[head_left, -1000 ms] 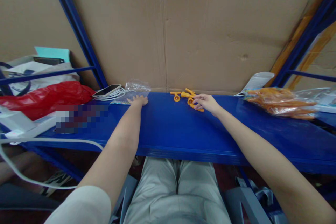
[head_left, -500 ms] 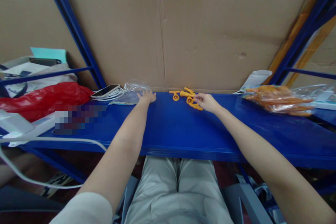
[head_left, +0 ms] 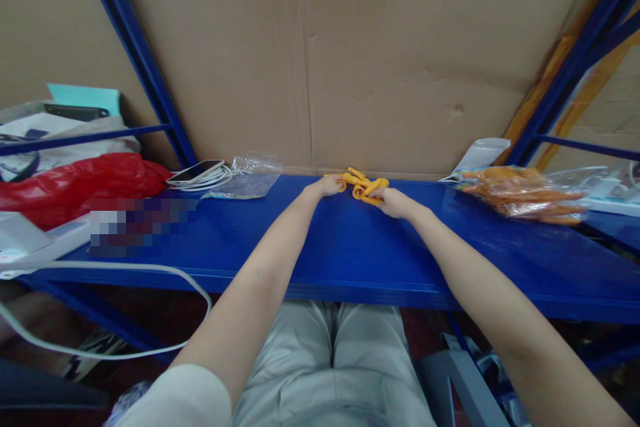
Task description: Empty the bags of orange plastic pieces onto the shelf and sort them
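Several small orange plastic pieces (head_left: 363, 183) lie bunched together at the back of the blue shelf (head_left: 350, 247), against the cardboard wall. My left hand (head_left: 327, 185) reaches in from the left and touches the leftmost piece with curled fingers. From the right, my right hand (head_left: 393, 200) closes its fingers on the near pieces of the bunch. Both arms stretch forward over the shelf.
A clear plastic bag (head_left: 250, 177) and a phone (head_left: 196, 171) on white cable lie to the left. A red bag (head_left: 75, 183) sits farther left. At the right lies a bag of orange pieces (head_left: 520, 193). Cardboard (head_left: 400, 60) closes the back.
My left hand has left the clear plastic bag and slid right to the orange pieces. The right hand has gathered the pieces into a tighter bunch.
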`<state>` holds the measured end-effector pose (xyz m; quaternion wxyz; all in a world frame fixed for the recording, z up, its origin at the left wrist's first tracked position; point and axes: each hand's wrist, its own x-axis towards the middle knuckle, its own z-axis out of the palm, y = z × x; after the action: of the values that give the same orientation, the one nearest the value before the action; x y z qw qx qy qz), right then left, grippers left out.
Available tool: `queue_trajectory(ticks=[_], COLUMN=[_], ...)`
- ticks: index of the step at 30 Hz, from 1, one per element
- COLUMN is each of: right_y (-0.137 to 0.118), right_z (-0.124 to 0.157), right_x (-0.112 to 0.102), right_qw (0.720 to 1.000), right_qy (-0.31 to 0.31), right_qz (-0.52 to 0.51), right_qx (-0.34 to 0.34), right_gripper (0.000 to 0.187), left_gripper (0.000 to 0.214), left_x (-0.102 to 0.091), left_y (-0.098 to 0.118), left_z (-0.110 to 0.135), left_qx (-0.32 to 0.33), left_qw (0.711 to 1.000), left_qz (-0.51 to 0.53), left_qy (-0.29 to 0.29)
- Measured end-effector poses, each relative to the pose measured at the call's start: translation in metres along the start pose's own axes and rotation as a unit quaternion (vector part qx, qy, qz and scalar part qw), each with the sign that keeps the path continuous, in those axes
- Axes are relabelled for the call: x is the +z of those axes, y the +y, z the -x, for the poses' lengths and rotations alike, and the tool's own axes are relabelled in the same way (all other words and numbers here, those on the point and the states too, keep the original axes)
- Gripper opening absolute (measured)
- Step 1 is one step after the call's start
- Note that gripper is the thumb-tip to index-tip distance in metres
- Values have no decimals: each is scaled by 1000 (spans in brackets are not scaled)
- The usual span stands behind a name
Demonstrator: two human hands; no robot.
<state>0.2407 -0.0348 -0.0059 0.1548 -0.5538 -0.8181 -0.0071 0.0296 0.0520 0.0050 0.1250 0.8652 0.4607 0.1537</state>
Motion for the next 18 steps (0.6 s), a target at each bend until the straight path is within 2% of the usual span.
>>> queue_trajectory(ticks=[3, 5, 7, 12, 14, 18], right_y=[3, 4, 5, 8, 11, 22], right_z=[4, 7, 10, 12, 10, 4], right_x=[-7, -12, -16, -18, -16, -8], right_qw=[992, 985, 981, 969, 968, 976], right_qy=[-47, -52, -46, 3, 16, 27], right_qz=[70, 92, 101, 148, 141, 45], right_qx=[94, 138, 161, 199, 209, 211], right_gripper=[47, 47, 45, 38, 36, 33], left_gripper=[45, 48, 51, 46, 42, 40], left_x=[3, 5, 7, 8, 9, 21], left_y=[7, 12, 18, 40, 49, 60], left_z=[2, 4, 6, 10, 10, 6], left_qx=[-41, -74, -73, 27, 65, 135], left_qw=[999, 995, 992, 984, 980, 974], left_qz=[-28, -61, -95, -140, -154, -164], left_qy=[1, 17, 49, 109, 109, 76])
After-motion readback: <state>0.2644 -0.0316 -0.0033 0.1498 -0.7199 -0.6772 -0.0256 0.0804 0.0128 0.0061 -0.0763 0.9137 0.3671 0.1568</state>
